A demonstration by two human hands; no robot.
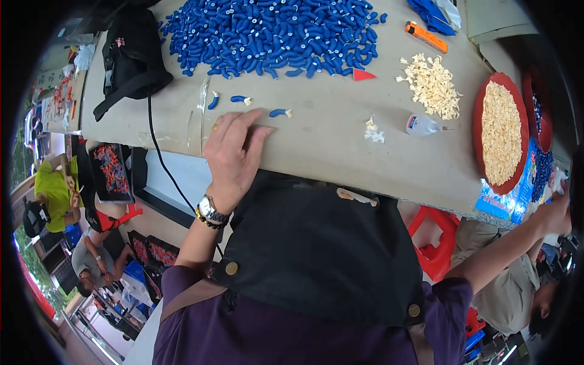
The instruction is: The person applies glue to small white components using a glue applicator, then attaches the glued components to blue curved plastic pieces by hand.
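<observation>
My left hand (234, 146) rests at the table's near edge, fingers loosely stretched and thumb apart, holding nothing that shows. Just beyond its fingertips lie three small curved blue pieces, each with a cream piece at one end: one at the left (213, 101), one in the middle (241, 100), and one at the right (280, 112). My right hand (552, 216) reaches out to the far right, beside a pile of small dark blue pieces (543, 173). The picture's dark rim hides its fingers, so what it holds does not show.
A large heap of blue curved pieces (274, 33) covers the table's far side. Cream pieces lie in a pile (431, 85) and a red bowl (479, 131). Nearby are a needle-tipped bottle (421, 125), an orange cutter (426, 37), and a black bag (131, 58). People sit at left and right.
</observation>
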